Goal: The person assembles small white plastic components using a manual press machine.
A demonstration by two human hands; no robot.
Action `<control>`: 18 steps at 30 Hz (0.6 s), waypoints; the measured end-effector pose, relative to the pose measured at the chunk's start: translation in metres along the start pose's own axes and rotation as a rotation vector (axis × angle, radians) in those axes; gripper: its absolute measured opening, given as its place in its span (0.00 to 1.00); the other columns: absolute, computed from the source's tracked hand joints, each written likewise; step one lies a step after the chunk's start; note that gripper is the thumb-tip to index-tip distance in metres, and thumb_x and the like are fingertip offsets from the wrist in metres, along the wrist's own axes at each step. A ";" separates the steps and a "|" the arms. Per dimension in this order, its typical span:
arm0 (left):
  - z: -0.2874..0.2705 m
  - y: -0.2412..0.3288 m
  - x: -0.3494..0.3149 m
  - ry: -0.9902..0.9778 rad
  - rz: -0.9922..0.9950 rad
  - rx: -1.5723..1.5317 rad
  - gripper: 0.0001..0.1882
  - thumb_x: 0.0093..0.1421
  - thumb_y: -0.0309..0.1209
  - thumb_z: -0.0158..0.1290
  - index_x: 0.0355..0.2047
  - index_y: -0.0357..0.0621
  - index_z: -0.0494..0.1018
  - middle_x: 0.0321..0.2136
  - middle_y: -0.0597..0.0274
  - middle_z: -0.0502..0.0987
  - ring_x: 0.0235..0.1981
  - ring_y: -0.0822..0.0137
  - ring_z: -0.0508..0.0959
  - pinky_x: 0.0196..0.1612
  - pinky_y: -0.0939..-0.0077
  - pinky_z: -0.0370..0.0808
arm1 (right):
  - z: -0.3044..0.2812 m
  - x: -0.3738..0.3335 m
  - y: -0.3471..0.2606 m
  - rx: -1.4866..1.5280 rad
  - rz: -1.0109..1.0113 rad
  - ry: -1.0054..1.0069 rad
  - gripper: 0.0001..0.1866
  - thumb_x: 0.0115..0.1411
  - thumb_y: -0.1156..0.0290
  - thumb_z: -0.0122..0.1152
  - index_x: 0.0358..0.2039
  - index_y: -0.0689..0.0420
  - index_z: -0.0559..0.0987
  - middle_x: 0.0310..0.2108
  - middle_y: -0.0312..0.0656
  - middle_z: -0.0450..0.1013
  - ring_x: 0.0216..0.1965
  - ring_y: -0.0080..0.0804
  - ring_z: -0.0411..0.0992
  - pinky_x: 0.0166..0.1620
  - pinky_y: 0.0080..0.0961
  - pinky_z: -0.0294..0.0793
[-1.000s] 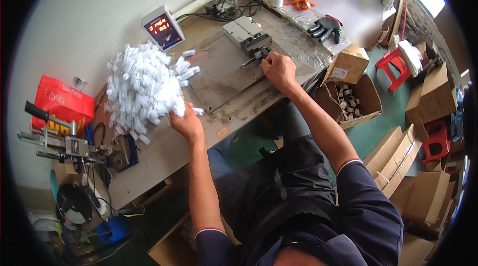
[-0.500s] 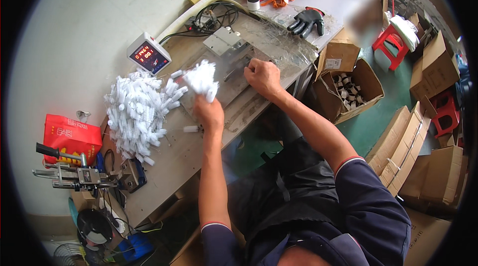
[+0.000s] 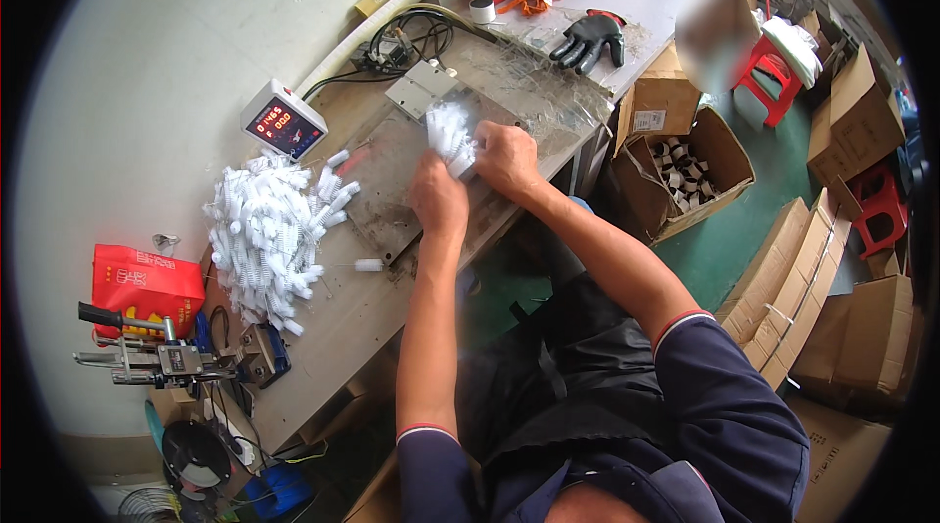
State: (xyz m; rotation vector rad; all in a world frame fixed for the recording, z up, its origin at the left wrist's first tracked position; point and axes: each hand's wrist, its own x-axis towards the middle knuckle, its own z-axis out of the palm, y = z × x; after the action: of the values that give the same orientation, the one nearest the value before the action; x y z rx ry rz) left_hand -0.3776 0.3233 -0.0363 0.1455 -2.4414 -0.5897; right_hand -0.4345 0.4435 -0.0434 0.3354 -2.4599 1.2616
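A bunch of white bristle brushes [image 3: 450,136] is gripped in my left hand [image 3: 439,192], their bristly ends fanned out above the fist. My right hand [image 3: 506,159] is closed against the right side of this bunch; what its fingers pinch is hidden. Both hands are over the worn workbench, just in front of a grey metal block fixture [image 3: 423,89]. A large heap of similar white brushes [image 3: 264,239] lies to the left, and a single brush [image 3: 368,265] lies apart from it near the bench's front edge.
Behind the heap stands a white counter box with a lit red display [image 3: 284,121]. A lever press [image 3: 176,358] and a red bag [image 3: 147,288] are at the left. A black-palmed glove [image 3: 591,41] lies at the back right. An open carton of white-and-dark rings [image 3: 685,175] stands right of the bench.
My left hand has carried the brushes rightward to my right hand, which has shifted slightly left and down to meet them. The counter's display has changed.
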 end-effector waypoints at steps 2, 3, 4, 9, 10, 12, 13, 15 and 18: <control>-0.005 0.000 0.001 -0.045 -0.033 0.016 0.06 0.57 0.20 0.51 0.37 0.36 0.72 0.32 0.40 0.79 0.38 0.38 0.80 0.42 0.49 0.75 | -0.002 0.000 -0.001 -0.007 -0.020 0.005 0.10 0.54 0.62 0.63 0.25 0.56 0.81 0.24 0.52 0.77 0.30 0.56 0.78 0.35 0.49 0.76; -0.009 0.000 0.001 -0.092 -0.068 0.029 0.07 0.57 0.20 0.51 0.37 0.35 0.73 0.31 0.39 0.79 0.37 0.38 0.80 0.42 0.49 0.75 | -0.003 -0.002 -0.002 0.020 -0.001 -0.014 0.11 0.54 0.62 0.63 0.26 0.56 0.81 0.24 0.52 0.77 0.30 0.55 0.78 0.36 0.49 0.76; -0.013 -0.005 0.000 -0.085 -0.066 0.035 0.07 0.57 0.20 0.51 0.37 0.35 0.73 0.31 0.39 0.79 0.37 0.38 0.80 0.42 0.49 0.75 | -0.004 -0.003 -0.004 0.050 0.015 -0.033 0.11 0.55 0.61 0.63 0.26 0.56 0.81 0.24 0.52 0.78 0.30 0.55 0.78 0.36 0.49 0.76; -0.050 -0.014 -0.009 -0.305 -0.767 -1.041 0.08 0.66 0.28 0.54 0.41 0.37 0.75 0.24 0.59 0.76 0.21 0.67 0.75 0.19 0.73 0.66 | -0.006 -0.006 -0.003 0.112 0.003 0.000 0.11 0.56 0.62 0.64 0.27 0.57 0.81 0.23 0.52 0.77 0.28 0.52 0.78 0.35 0.44 0.76; -0.056 -0.017 -0.012 -0.293 -0.763 -1.036 0.08 0.66 0.28 0.54 0.41 0.37 0.75 0.24 0.59 0.76 0.21 0.67 0.75 0.19 0.73 0.66 | -0.004 -0.005 -0.004 0.129 -0.015 0.042 0.11 0.57 0.62 0.66 0.27 0.57 0.81 0.22 0.50 0.76 0.26 0.48 0.78 0.33 0.39 0.76; -0.066 -0.023 -0.020 -0.380 -0.884 -1.463 0.09 0.69 0.32 0.53 0.43 0.39 0.73 0.23 0.70 0.69 0.18 0.80 0.63 0.15 0.85 0.54 | -0.004 -0.010 -0.005 0.223 -0.043 0.008 0.11 0.59 0.63 0.65 0.28 0.58 0.82 0.21 0.47 0.76 0.24 0.41 0.77 0.31 0.35 0.75; -0.069 -0.025 -0.024 -0.378 -0.876 -1.463 0.09 0.69 0.32 0.53 0.43 0.39 0.73 0.23 0.70 0.69 0.18 0.80 0.63 0.15 0.85 0.54 | -0.004 -0.011 -0.002 0.301 -0.059 -0.021 0.11 0.61 0.64 0.64 0.30 0.59 0.82 0.20 0.45 0.76 0.22 0.34 0.76 0.29 0.30 0.74; -0.073 -0.029 -0.030 -0.468 -0.921 -1.790 0.09 0.71 0.32 0.49 0.43 0.38 0.71 0.22 0.71 0.65 0.16 0.79 0.60 0.14 0.86 0.56 | -0.001 -0.009 0.003 0.521 0.008 -0.118 0.11 0.62 0.64 0.64 0.32 0.60 0.83 0.20 0.40 0.75 0.22 0.28 0.72 0.28 0.26 0.71; -0.080 -0.045 -0.047 -0.480 -0.958 -1.914 0.08 0.72 0.31 0.47 0.44 0.39 0.70 0.21 0.71 0.63 0.16 0.79 0.59 0.13 0.85 0.56 | -0.012 -0.022 -0.027 0.858 0.202 -0.360 0.11 0.65 0.64 0.63 0.36 0.61 0.83 0.22 0.32 0.72 0.21 0.20 0.66 0.25 0.20 0.65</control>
State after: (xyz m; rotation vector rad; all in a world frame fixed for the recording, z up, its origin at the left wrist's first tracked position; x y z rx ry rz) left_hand -0.2943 0.2640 -0.0251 0.3369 -0.9522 -3.1498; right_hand -0.4025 0.4391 -0.0263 0.5704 -2.0967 2.5003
